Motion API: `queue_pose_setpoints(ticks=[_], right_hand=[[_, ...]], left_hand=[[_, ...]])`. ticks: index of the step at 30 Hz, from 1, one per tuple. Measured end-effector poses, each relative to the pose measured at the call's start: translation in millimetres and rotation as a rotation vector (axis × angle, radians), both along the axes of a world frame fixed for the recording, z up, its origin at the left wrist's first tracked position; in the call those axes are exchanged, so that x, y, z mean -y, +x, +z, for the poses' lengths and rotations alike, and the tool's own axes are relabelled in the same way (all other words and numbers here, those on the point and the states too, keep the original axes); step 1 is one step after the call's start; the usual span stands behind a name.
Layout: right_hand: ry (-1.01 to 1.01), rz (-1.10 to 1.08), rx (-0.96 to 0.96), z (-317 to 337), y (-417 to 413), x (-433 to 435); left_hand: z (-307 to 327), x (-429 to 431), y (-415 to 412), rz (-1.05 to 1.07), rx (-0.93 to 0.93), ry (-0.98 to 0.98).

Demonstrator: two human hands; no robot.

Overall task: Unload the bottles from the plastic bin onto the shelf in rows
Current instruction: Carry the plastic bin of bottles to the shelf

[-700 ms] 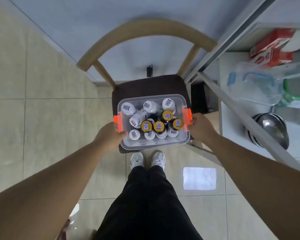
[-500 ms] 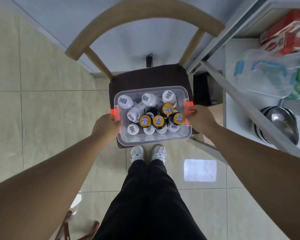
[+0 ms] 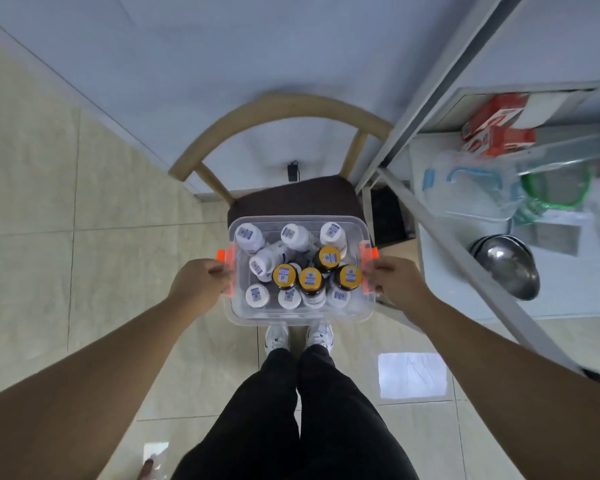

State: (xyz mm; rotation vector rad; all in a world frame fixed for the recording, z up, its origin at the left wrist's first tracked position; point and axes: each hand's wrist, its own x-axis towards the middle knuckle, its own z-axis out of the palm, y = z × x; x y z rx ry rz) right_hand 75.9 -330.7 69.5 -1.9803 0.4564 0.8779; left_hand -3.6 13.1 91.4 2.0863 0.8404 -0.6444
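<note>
Clear plastic bin at centre, over chair seat; bottles packed inside, 1 leaning. Grip: left hand at 9 o'clock, right hand at 3, each curled round an orange latch. Keep bin level; swing slowly toward shelf at 3 o'clock.

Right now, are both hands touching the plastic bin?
Touching. The head view shows left hand and right hand gripping the plastic bin by its orange latches.

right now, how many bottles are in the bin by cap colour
white caps: 7 in view
yellow caps: 4
total: 11 showing in the bin; more may sit hidden under these
</note>
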Motion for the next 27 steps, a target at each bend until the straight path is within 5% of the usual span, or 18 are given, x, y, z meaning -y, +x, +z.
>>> queue_pose_setpoints(ticks=[14,27], right_hand=[[0.153,-0.417,0.105,110.8,-124.8,7.9],[0.188,-0.791,0.202,156.4,-308.9,68.7]], left_hand=[[112.7,-25.8,-1.4,-0.371,0.150,-0.250],[150.8,70.6,-49.1,-0.865,0.200,-0.202]])
